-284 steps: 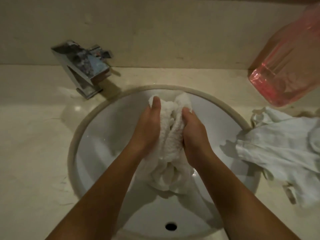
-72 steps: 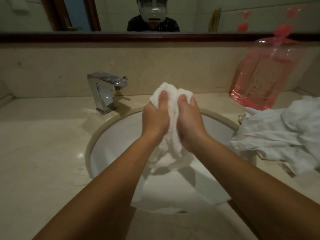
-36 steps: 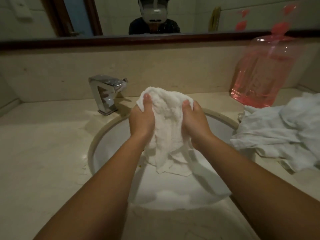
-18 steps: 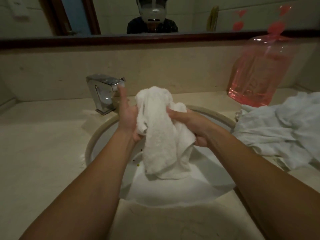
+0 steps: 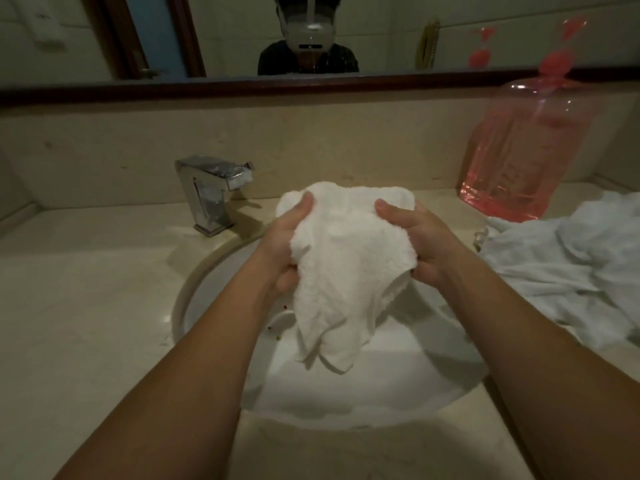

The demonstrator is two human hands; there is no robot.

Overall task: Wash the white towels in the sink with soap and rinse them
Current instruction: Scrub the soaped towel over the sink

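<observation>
**Towel up over the basin, both hands gripping**

The left hand [image 5: 282,247] and right hand [image 5: 420,242] each clutch a side of the white towel [image 5: 346,258], thumbs on top, fingers curled underneath, forearms angled in from below. The towel hangs bunched above the sink [image 5: 194,282], its tail dangling free. This looks like the scrubbing stage. Next comes a rinse, which calls for one hand to reach the tap [image 5: 211,192]; no water shows running. More white cloths [image 5: 571,265] wait beside the pink soap bottle [image 5: 519,161].
</observation>
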